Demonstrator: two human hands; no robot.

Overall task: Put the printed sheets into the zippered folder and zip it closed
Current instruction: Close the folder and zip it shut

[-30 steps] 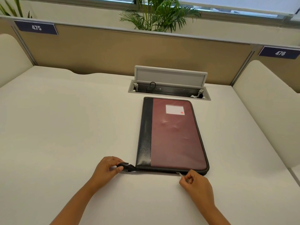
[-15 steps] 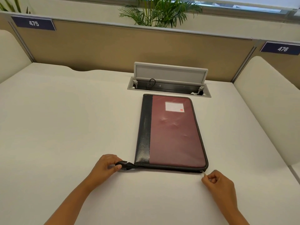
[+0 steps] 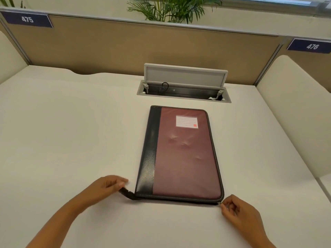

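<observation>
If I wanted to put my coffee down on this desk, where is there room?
Left of the folder the desk lies bare back to the partition. A narrower bare strip runs along the folder's right. Crowded: the near edge, where left hand and right hand work, and the cable box behind.

left hand (image 3: 105,187) bare, no rings | right hand (image 3: 238,210) bare | forearms unsleeved

Both forearms reach forward, bare. The left hand (image 3: 107,187) curls with its fingertips pinched together, palm down. The right hand (image 3: 238,210) is loosely fisted, thumb and forefinger pinched at its front.
</observation>
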